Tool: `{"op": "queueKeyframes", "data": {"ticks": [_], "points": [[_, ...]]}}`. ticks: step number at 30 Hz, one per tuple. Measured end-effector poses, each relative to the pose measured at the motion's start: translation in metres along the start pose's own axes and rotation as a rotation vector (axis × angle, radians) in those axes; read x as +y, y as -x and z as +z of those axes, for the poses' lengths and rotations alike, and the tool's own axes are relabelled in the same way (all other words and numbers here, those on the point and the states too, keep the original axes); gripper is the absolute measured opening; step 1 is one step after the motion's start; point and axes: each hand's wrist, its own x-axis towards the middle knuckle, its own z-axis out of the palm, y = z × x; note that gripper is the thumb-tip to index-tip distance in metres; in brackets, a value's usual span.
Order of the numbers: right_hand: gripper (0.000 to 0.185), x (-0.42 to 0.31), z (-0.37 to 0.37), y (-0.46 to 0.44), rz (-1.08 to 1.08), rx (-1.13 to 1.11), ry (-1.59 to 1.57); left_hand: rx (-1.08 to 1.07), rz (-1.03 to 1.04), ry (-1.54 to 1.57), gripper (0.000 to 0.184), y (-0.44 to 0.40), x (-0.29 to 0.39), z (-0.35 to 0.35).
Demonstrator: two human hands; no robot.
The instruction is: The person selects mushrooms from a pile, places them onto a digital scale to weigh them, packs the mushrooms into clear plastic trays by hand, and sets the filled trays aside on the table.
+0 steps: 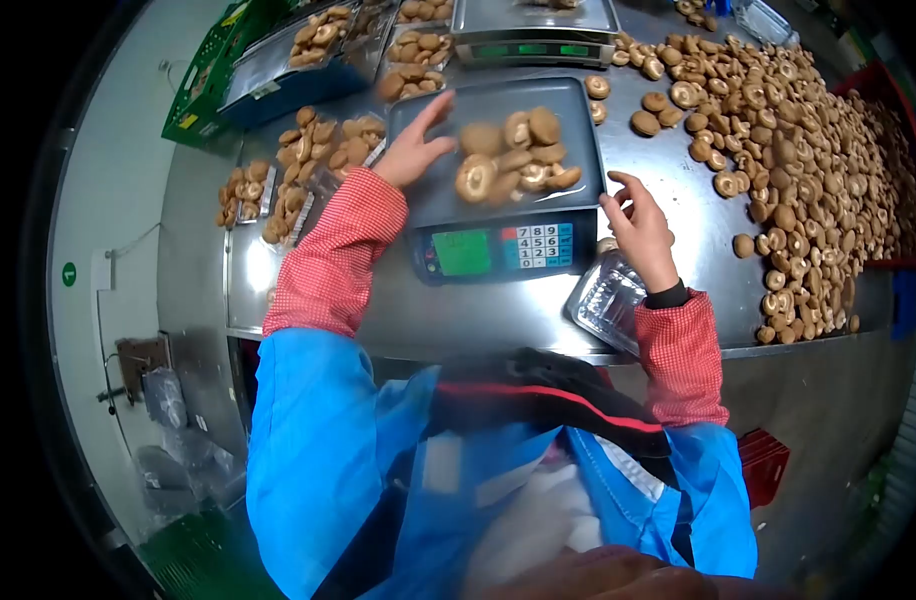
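A digital scale (493,262) with a lit green display stands in front of me. On its dark pan (433,200) lies a small heap of brown mushrooms (543,126), some with their pale undersides up; whether a clear tray is under them I cannot tell. My left hand (418,146) is over the pan's left side, fingers spread and holding nothing. At the pan's right edge, my right hand (640,228) has its index finger and thumb apart, with nothing visible between them. Clear plastic trays (608,300) lie just below my right hand, near the table's front edge.
A large pile of loose mushrooms (818,180) covers the right of the metal table (678,310). Filled mushroom packs (298,150) stand at left and behind the scale. A second scale (533,50) is at the back. A green crate (203,85) stands far left.
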Motion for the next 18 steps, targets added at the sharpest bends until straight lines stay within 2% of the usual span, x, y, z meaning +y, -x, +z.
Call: {"op": "queueKeyframes", "data": {"ticks": [1,3,4,5,7,8,11,14,18], "points": [[0.041,-0.007,0.000,-0.004,-0.040,0.014,0.087,0.132,-0.005,0.038,0.078,0.005,0.009,0.012],[0.045,-0.016,0.006,-0.011,-0.099,0.047,0.139,0.214,0.210,-0.279,0.093,0.005,0.001,0.025],[0.050,-0.022,0.010,-0.014,-0.125,0.058,0.195,0.230,0.208,-0.442,0.094,0.010,0.016,0.036],[0.044,-0.025,0.017,-0.017,-0.212,0.117,0.243,0.241,0.205,-0.607,0.094,0.014,0.029,0.049],[0.037,-0.026,0.030,-0.021,-0.277,0.033,0.420,0.230,0.237,-0.682,0.097,0.012,0.031,0.073],[0.029,-0.028,0.038,-0.021,-0.299,0.051,0.444,0.284,0.444,-0.807,0.092,0.010,0.020,0.083],[0.025,-0.029,0.046,-0.017,-0.311,0.010,0.521,0.165,0.536,-0.880,0.087,0.005,0.012,0.094],[0.024,-0.032,0.032,-0.021,-0.314,-0.068,0.549,0.129,0.530,-0.887,0.083,0.004,0.014,0.086],[0.028,-0.040,0.012,-0.044,-0.299,0.194,0.473,0.131,0.524,-0.876,0.080,0.007,0.020,0.086]]}}
